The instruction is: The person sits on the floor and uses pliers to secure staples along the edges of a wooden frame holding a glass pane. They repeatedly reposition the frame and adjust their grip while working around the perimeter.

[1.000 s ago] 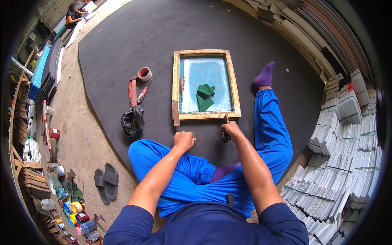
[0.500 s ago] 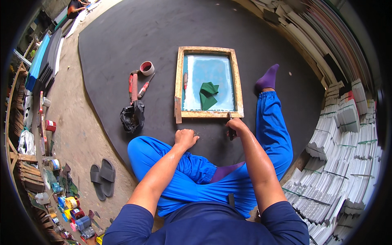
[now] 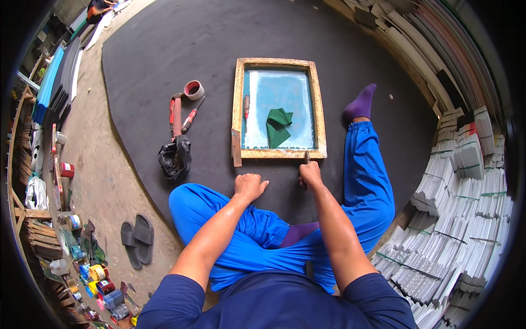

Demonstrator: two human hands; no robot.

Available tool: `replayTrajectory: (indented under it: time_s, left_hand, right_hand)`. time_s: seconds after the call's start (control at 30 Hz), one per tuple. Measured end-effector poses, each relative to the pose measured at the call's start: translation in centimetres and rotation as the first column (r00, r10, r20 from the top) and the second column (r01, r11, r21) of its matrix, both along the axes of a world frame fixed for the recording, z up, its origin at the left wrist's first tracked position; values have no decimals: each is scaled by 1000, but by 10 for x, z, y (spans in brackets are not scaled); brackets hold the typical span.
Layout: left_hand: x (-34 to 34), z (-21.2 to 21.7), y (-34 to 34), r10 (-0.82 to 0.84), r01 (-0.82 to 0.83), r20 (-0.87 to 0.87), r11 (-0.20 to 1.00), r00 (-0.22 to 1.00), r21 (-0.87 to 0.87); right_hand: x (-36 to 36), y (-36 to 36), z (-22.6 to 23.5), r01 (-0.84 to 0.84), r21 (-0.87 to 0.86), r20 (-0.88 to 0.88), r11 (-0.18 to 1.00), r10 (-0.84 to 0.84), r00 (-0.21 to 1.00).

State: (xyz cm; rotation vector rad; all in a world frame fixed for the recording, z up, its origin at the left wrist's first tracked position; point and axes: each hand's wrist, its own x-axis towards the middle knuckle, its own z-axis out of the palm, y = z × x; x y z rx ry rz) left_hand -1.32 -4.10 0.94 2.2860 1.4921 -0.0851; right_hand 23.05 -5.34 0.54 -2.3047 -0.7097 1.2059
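In front of me lies a worn wooden screen-printing frame [image 3: 238, 109] with blue mesh. My right hand [image 3: 310, 174] is closed round a dark pliers-like tool [image 3: 307, 157], whose tip meets the frame's near edge toward the right. My left hand [image 3: 250, 187] rests curled on the black sheet, short of the frame; whatever its fingers hold is hidden. A small dark bit shows beside its thumb. On the mesh lie a folded green cloth [image 3: 279, 128] and a red-handled screwdriver [image 3: 246, 106]. A flat wooden strip [image 3: 236, 148] leans across the frame's near left corner.
Left of the frame on the black sheet [image 3: 164, 49] are a tape roll [image 3: 193, 90], a red-handled tool [image 3: 189, 119], a hammer [image 3: 176, 116] and a black plastic bag [image 3: 175, 157]. Sandals [image 3: 137, 240] and paint cans [image 3: 98, 272] lie farther left. Bundled paper stacks [image 3: 460, 203] line the right.
My right hand has shifted slightly left along the frame's near edge and turned the tool more upright. My left hand stays about where it was.
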Motion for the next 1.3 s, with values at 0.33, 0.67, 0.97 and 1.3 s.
replayTrajectory:
  time_s: [0.33, 0.67, 0.97, 1.3]
  left_hand:
    - [-4, 3, 0, 33, -37, 63, 998, 997, 56]
    - [-8, -9, -5, -171, 69, 442, 969, 881, 238]
    - [-14, -18, -2, -104, 29, 369, 979, 924, 202]
    - [-16, 0, -1, -9, 11, 94, 1000, 996, -16]
  right_hand:
    - [-28, -20, 7, -124, 33, 296, 992, 109, 949]
    - [-78, -60, 13, -631, 78, 147, 772, 617, 773]
    - [-56, -51, 3, -503, 86, -585, 860, 452, 673]
    - [-24, -55, 10, -362, 43, -672, 931, 295, 679]
